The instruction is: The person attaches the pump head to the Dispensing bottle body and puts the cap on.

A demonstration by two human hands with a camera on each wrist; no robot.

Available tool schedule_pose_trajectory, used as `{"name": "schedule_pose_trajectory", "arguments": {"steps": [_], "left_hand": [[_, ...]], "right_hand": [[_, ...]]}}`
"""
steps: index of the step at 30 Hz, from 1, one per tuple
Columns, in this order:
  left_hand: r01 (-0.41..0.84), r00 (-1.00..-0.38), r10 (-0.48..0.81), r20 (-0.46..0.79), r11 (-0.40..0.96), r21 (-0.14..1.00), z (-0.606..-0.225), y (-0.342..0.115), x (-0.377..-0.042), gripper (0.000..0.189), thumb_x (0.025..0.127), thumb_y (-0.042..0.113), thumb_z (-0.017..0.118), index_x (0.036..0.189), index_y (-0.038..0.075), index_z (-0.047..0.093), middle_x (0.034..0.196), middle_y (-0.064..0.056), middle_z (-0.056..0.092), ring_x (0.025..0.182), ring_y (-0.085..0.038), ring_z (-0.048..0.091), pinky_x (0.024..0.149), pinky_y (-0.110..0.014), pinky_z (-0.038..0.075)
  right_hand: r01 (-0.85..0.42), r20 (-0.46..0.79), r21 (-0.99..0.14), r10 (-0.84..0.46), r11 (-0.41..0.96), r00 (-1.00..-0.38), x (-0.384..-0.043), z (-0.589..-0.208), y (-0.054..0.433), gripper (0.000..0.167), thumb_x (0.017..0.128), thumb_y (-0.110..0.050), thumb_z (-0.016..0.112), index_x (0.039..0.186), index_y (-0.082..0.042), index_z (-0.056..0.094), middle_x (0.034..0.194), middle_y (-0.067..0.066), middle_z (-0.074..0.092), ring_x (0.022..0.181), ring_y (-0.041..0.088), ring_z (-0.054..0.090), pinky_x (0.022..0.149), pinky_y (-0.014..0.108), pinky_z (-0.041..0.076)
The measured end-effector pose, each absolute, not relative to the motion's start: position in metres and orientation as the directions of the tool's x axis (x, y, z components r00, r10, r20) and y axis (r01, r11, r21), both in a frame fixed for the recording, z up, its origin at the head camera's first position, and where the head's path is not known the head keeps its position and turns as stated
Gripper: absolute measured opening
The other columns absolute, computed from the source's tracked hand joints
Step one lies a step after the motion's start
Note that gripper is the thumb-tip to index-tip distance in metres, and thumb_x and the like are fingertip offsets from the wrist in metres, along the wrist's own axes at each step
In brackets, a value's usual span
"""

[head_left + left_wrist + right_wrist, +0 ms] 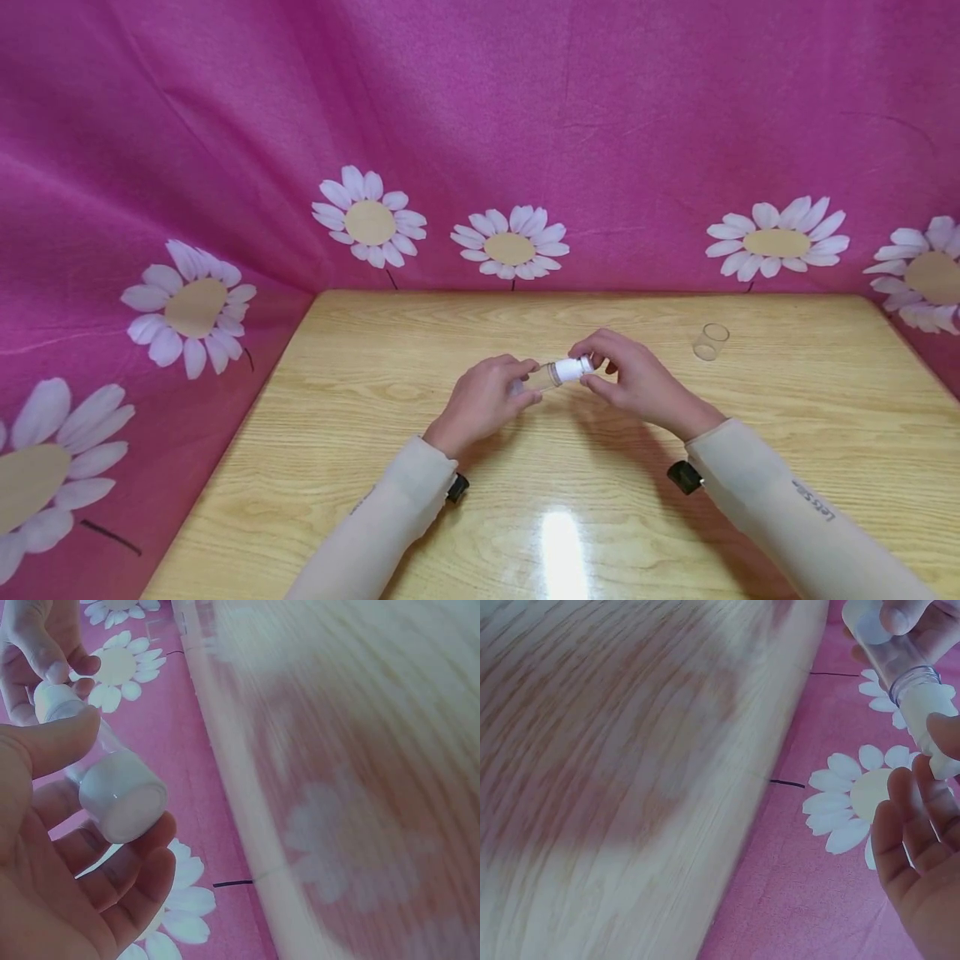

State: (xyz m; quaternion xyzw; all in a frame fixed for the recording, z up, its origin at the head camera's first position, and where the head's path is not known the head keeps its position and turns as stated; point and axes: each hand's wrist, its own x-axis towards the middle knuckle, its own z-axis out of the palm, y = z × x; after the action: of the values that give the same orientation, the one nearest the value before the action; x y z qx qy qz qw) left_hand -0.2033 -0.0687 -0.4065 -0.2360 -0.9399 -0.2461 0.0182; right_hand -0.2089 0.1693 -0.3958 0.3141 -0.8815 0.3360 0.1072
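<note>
Both hands hold a small clear pump bottle (543, 377) on its side above the wooden table. My left hand (483, 398) grips the body, thumb on one side and fingers on the other. The bottle's rounded white base (124, 799) points out of that hand in the left wrist view. My right hand (637, 379) pinches the white pump top (572, 369) at its far end, between thumb and fingers. In the right wrist view, a clear ringed neck (915, 679) shows between the body and the white collar. A clear cylindrical cap (711, 342) sits apart, right of the right hand.
The wooden table (360, 417) has its back edge against a pink cloth (480, 100) printed with white daisies. The cloth also hangs along the left and right sides. A bright light reflection lies on the table near the front.
</note>
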Motion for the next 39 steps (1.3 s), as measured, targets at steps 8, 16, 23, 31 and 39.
{"name": "schedule_pose_trajectory", "arguments": {"steps": [8, 16, 23, 31, 39], "left_hand": [[0.453, -0.888, 0.434, 0.149, 0.778, 0.435, -0.4078, -0.0693, -0.2032, 0.041, 0.090, 0.034, 0.074, 0.128, 0.021, 0.068, 0.106, -0.002, 0.072, 0.082, -0.012, 0.057, 0.070, -0.025, 0.047], [0.467, -0.882, 0.445, 0.156, 0.777, 0.423, -0.4080, -0.0694, -0.2043, 0.042, 0.090, 0.034, 0.073, 0.129, 0.021, 0.067, 0.106, -0.002, 0.072, 0.082, -0.012, 0.057, 0.070, -0.026, 0.047], [0.471, -0.879, 0.452, 0.150, 0.775, 0.421, -0.4069, -0.0699, -0.2034, 0.042, 0.091, 0.034, 0.072, 0.130, 0.020, 0.067, 0.108, -0.003, 0.072, 0.084, -0.013, 0.058, 0.071, -0.026, 0.047], [0.469, -0.881, 0.444, 0.166, 0.767, 0.438, -0.4072, -0.0690, -0.2043, 0.041, 0.090, 0.033, 0.073, 0.129, 0.021, 0.067, 0.107, -0.003, 0.072, 0.083, -0.013, 0.058, 0.070, -0.026, 0.047], [0.467, -0.880, 0.447, 0.158, 0.758, 0.456, -0.4067, -0.0670, -0.2041, 0.042, 0.089, 0.033, 0.074, 0.128, 0.020, 0.068, 0.108, -0.003, 0.072, 0.084, -0.013, 0.058, 0.071, -0.026, 0.047]], "right_hand": [[-0.617, 0.391, -0.533, -0.478, 0.579, -0.786, -0.2093, -0.3983, 0.1678, 0.028, 0.082, 0.002, 0.074, 0.107, -0.009, 0.067, 0.094, 0.002, 0.066, 0.081, 0.014, 0.058, 0.069, 0.031, 0.052], [-0.566, 0.316, -0.550, -0.475, 0.613, -0.821, -0.2090, -0.3958, 0.1709, 0.020, 0.088, -0.007, 0.072, 0.108, -0.010, 0.068, 0.089, 0.001, 0.065, 0.077, 0.009, 0.055, 0.065, 0.026, 0.049], [-0.517, 0.234, -0.577, -0.478, 0.632, -0.847, -0.2092, -0.3962, 0.1700, 0.020, 0.095, -0.020, 0.067, 0.110, -0.008, 0.067, 0.089, 0.003, 0.066, 0.074, 0.011, 0.055, 0.059, 0.022, 0.045], [-0.520, 0.249, -0.586, -0.473, 0.621, -0.845, -0.2069, -0.3947, 0.1718, 0.057, 0.088, -0.018, 0.074, 0.138, -0.003, 0.050, 0.118, 0.011, 0.064, 0.093, 0.019, 0.060, 0.074, 0.034, 0.051], [-0.575, 0.339, -0.582, -0.471, 0.575, -0.814, -0.2052, -0.3968, 0.1703, 0.041, 0.083, 0.001, 0.074, 0.120, -0.006, 0.060, 0.109, 0.006, 0.067, 0.088, 0.016, 0.061, 0.073, 0.032, 0.052]]}}
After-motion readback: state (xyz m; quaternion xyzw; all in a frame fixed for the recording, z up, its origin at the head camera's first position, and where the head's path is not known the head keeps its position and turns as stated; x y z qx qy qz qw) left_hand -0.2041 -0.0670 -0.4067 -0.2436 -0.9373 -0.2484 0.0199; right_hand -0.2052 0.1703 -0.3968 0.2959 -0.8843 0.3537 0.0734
